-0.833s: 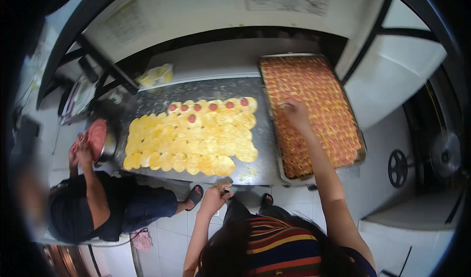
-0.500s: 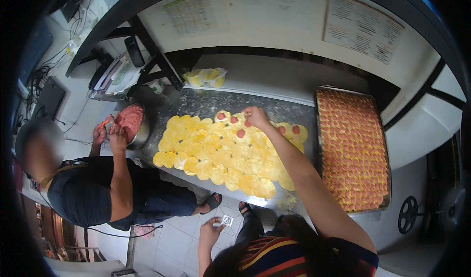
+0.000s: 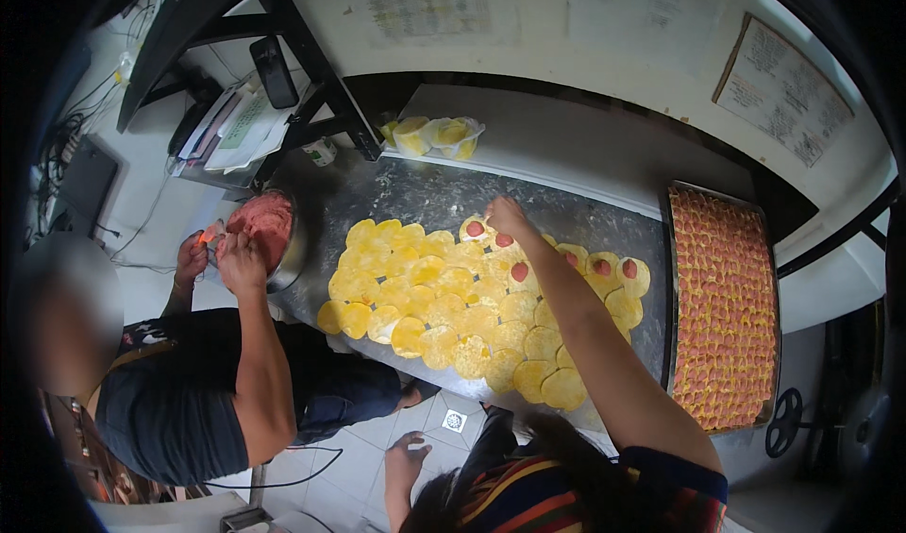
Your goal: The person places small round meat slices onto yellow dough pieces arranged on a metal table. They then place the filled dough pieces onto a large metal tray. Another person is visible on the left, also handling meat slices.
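far left: steel bowl [image 3: 295, 261] of pink paste | lower centre: left hand [image 3: 408, 461], fingers apart | centre: overlapping yellow rounds [image 3: 462, 308], could shift if snagged | upper centre: right hand [image 3: 510, 216], grip indiscernible; low forearm [image 3: 604, 354] could smear pink dabs [image 3: 601, 267] | right: filled tray [image 3: 671, 325]

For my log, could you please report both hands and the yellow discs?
Right hand at yellow discs, far edge. Left hand low, seemingly empty. Several discs bear pink dollops; right forearm hides some.

Yellow discs [image 3: 479, 318] lie overlapping, some bearing red, seemingly meaty dabs [image 3: 602, 267].
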Tool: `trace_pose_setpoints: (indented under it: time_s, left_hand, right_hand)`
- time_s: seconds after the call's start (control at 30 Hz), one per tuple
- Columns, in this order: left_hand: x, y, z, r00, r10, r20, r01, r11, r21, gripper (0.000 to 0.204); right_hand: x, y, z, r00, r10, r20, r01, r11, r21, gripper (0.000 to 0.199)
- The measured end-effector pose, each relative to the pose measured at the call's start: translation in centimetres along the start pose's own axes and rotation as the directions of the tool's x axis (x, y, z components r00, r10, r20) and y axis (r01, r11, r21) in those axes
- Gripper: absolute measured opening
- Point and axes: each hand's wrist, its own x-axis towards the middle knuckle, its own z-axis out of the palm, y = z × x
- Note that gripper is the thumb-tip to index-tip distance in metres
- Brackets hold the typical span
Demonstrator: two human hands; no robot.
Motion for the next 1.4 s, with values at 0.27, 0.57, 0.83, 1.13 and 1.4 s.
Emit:
trace_pose_setpoints:
  time_s: [0.27, 0.57, 0.83, 1.13, 1.4]
  left_hand:
    - [3.8, 4.5, -1.9, 0.994, 0.037, 0.106, -0.033, 0.999, -0.042, 0.027]
    - [8.8, 13.9, 4.9, 0.93, 0.31, 0.196, -0.13, 0.779, -0.613, 0.037]
    - [5.0, 19.9, 15.5, 0.749, 0.421, 0.511, 0.129, 0.664, -0.736, 0.029]
    - [0.0, 18.3, 22.8, 0.673, 0.451, 0.587, -0.146, 0.858, -0.492, 0.015]
    - [-1.2, 19.5, 23.3, 0.612, 0.52, 0.596, -0.363, 0.854, -0.372, 0.028]
  right_hand:
    - [0.6, 2.6, 0.2, 0.985, 0.08, 0.152, -0.168, 0.284, 0.944, 0.016]
    - [-13.5, 2.4, -7.6, 0.989, -0.096, 0.113, -0.135, -0.262, 0.956, 0.03]
    - [-39.4, 3.1, -7.9, 0.92, 0.36, 0.156, -0.108, -0.15, 0.983, 0.018]
    - [-50.7, 8.0, -4.3, 0.715, 0.674, -0.188, -0.002, 0.271, 0.963, 0.032]
    - [-52.7, 7.5, -5.8, 0.628, 0.686, -0.368, -0.285, 0.643, 0.711, 0.022]
